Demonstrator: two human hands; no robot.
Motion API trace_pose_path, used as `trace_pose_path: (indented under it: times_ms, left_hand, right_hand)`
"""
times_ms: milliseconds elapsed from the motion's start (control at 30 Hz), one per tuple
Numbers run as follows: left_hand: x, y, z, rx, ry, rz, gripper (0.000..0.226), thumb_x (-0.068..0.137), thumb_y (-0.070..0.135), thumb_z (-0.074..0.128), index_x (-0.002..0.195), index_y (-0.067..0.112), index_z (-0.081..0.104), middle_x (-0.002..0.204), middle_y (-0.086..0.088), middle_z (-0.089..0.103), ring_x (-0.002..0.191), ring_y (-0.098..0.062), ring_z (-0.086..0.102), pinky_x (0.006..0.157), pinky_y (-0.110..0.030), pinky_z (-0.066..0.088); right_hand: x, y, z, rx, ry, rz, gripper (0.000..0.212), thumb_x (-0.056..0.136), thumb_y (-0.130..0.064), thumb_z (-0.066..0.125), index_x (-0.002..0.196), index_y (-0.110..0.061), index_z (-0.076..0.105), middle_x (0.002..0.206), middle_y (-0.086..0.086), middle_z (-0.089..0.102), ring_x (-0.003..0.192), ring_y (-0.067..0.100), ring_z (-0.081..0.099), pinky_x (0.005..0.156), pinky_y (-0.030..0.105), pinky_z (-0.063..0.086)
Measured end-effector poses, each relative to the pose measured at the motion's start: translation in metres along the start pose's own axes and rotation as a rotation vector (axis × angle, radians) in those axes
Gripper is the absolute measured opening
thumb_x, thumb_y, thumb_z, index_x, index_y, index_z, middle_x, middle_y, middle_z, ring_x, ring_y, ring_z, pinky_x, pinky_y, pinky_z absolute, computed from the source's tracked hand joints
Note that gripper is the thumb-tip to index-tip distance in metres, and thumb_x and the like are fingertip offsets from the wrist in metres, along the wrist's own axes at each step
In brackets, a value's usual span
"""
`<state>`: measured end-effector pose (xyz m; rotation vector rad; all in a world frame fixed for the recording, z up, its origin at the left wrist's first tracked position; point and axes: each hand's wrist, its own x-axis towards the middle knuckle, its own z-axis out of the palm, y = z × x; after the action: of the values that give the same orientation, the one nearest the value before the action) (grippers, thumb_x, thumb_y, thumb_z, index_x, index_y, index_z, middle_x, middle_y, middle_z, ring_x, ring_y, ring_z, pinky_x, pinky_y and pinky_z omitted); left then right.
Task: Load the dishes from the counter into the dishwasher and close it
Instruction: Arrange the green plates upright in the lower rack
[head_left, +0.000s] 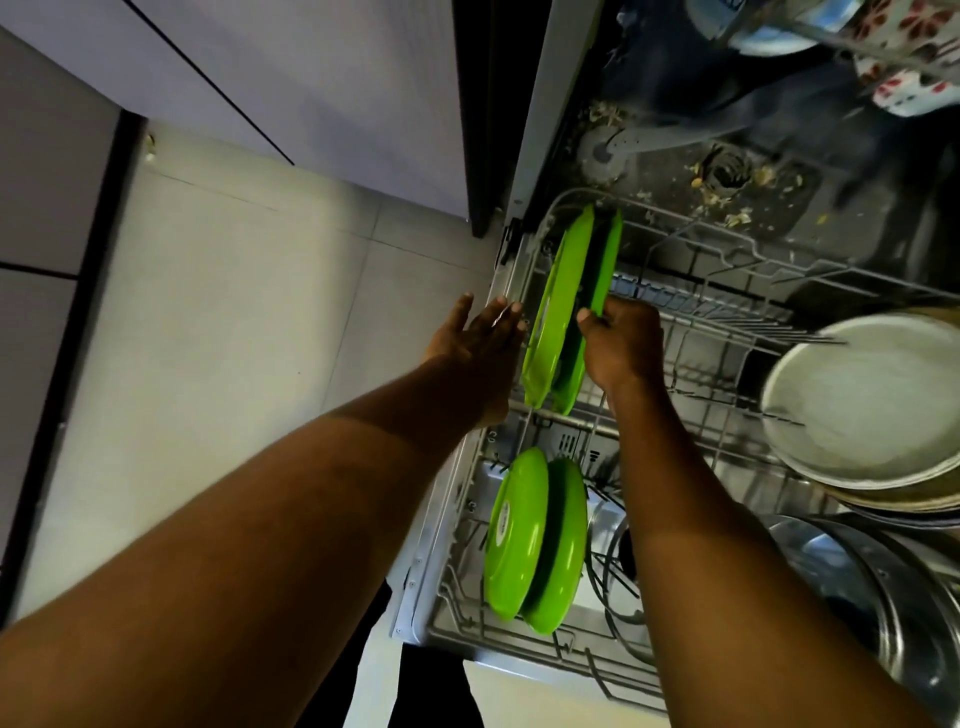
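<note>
Looking down from the head into an open dishwasher (727, 171), with its pulled-out wire rack (691, 228) filling the picture from 2 to 5 o'clock. Just off the middle, toward 2 o'clock, two plates standing on edge side by side in the rack: the left green plate (548, 338) and the right green plate (605, 265). Pinching the near rim of the right green plate with the right hand (621, 345), thumb and fingers curled onto it. Right in the middle, the left hand (480, 338), flat, fingers straight and close together, holding nothing, fingertips at the left rim of the rack just beside the left green plate; cannot tell if touching. Hands apart, with both plates between them. At 5 o'clock, a second pair of green plates (535, 540) on edge in the same rack, nearer the camera. At 3 o'clock, a stack of white plates (857, 400) leaning in the rack. At 4 o'clock, shiny steel bowls (872, 582), just below the white plates. Far up at 1 o'clock, flowered cups (904, 88) in the blurry top rack, and bits of food on the dark dishwasher floor under them. At 9 o'clock, pale floor tiles (234, 322); at 11 o'clock, a grey cupboard door (311, 67).
</note>
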<state>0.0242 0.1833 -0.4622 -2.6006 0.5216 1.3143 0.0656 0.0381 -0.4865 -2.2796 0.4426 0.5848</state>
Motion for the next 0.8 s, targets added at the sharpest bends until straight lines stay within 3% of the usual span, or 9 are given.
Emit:
trace_pose_path:
  times_ms: [100, 200, 267, 367, 467, 600, 800]
  left_hand:
    - [-0.001, 0.0, -0.005, 0.043, -0.02, -0.001, 0.085, 0.098, 0.044, 0.038, 0.155, 0.011, -0.014, 0.162, -0.011, -0.021, 0.149, -0.029, -0.019, 0.118, -0.053, -0.013]
    - [-0.009, 0.001, -0.009, 0.0, -0.046, 0.004, 0.085, 0.099, 0.045, 0.042, 0.156, 0.014, -0.013, 0.163, -0.009, -0.02, 0.15, -0.03, -0.017, 0.118, -0.055, -0.012]
    - [-0.021, 0.001, -0.004, -0.093, -0.007, 0.002, 0.084, 0.098, 0.044, 0.044, 0.157, 0.016, -0.009, 0.163, -0.009, -0.017, 0.15, -0.031, -0.014, 0.118, -0.057, -0.01]
    - [-0.059, 0.002, 0.009, -0.271, 0.033, -0.058, 0.08, 0.1, 0.044, 0.04, 0.156, 0.016, -0.009, 0.163, -0.009, -0.019, 0.15, -0.031, -0.012, 0.119, -0.057, -0.007]
    - [-0.104, 0.001, 0.009, -0.363, 0.049, -0.111, 0.076, 0.103, 0.042, 0.034, 0.156, 0.016, -0.015, 0.161, -0.006, -0.025, 0.15, -0.031, -0.016, 0.12, -0.055, -0.007]
    - [-0.164, -0.005, -0.003, -0.387, 0.139, -0.164, 0.074, 0.103, 0.042, 0.03, 0.154, 0.019, -0.02, 0.16, -0.004, -0.029, 0.149, -0.03, -0.019, 0.12, -0.054, -0.009]
    - [-0.269, -0.009, -0.027, -0.422, 0.243, -0.226, 0.072, 0.103, 0.036, 0.032, 0.156, 0.015, -0.014, 0.161, -0.006, -0.025, 0.15, -0.032, -0.016, 0.12, -0.055, -0.007]
  right_hand:
    - [-0.001, -0.002, -0.001, 0.01, -0.022, 0.03, 0.023, 0.096, -0.019, 0.058, 0.097, 0.003, 0.067, 0.088, 0.013, 0.064, 0.081, 0.022, 0.058, 0.068, 0.027, 0.041]
    - [-0.016, -0.008, -0.006, -0.076, -0.071, 0.091, 0.034, 0.103, -0.03, 0.044, 0.093, -0.004, 0.064, 0.097, 0.019, 0.061, 0.093, 0.029, 0.058, 0.072, 0.031, 0.039]
    - [-0.034, -0.009, -0.01, -0.211, -0.031, 0.107, 0.041, 0.105, -0.033, 0.033, 0.111, -0.002, 0.06, 0.116, 0.023, 0.061, 0.107, 0.038, 0.056, 0.078, 0.036, 0.04]
    - [-0.077, -0.01, -0.018, -0.297, 0.031, 0.053, 0.038, 0.105, -0.028, 0.033, 0.127, -0.002, 0.05, 0.127, 0.021, 0.057, 0.115, 0.037, 0.053, 0.078, 0.036, 0.038]
    - [-0.119, -0.013, -0.028, -0.402, -0.079, -0.019, 0.051, 0.103, -0.029, 0.04, 0.147, -0.004, 0.032, 0.151, 0.017, 0.035, 0.136, 0.033, 0.036, 0.104, 0.036, 0.034]
    - [-0.169, -0.047, -0.046, -0.549, -0.075, -0.182, 0.057, 0.098, -0.034, 0.05, 0.145, -0.007, 0.034, 0.151, 0.017, 0.032, 0.135, 0.037, 0.035, 0.106, 0.043, 0.037]
    - [-0.253, -0.136, -0.063, -0.651, -0.1, -0.352, 0.064, 0.099, -0.036, 0.046, 0.152, -0.01, 0.021, 0.16, 0.012, 0.019, 0.148, 0.03, 0.013, 0.119, 0.045, 0.018]
